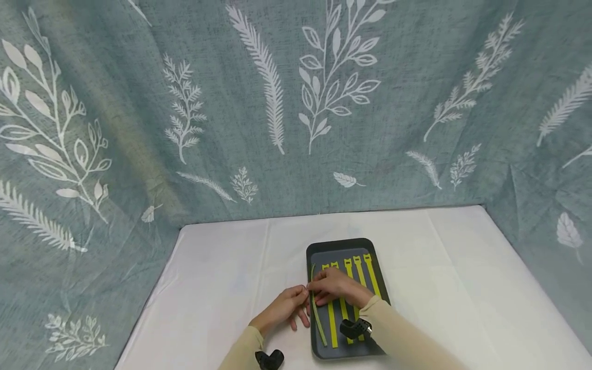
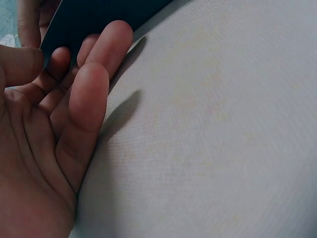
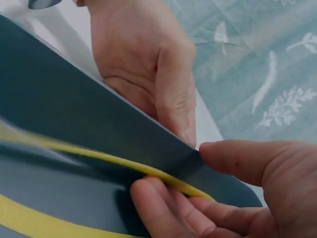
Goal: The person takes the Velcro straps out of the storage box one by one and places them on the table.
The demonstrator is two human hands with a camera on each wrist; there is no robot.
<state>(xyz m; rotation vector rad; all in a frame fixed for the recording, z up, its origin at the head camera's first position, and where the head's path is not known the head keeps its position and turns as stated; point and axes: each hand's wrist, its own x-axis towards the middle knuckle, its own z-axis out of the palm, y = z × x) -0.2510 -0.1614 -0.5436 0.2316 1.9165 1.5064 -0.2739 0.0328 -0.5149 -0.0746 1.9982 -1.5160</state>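
A dark tray (image 1: 342, 352) holds several yellow hook-and-loop cable ties, laid lengthwise with their slotted heads at the far end. The leftmost cable tie (image 1: 319, 325) stands curved on its edge along the tray's left wall. My right hand (image 1: 334, 286) reaches over the tray, its curled fingers at this cable tie (image 3: 124, 162) and its thumb on the rim. Outside the left wall, my left hand (image 1: 288, 307) grips the tray's edge, thumb tip at the rim. Its lower fingers (image 2: 89, 96) hang loosely beside the tray.
A white cloth (image 1: 222, 277) covers the table under the tray. Behind and at both sides hangs a blue-green curtain (image 1: 296, 169) with white leaf prints. Black wrist cameras (image 1: 355, 328) are strapped to both forearms.
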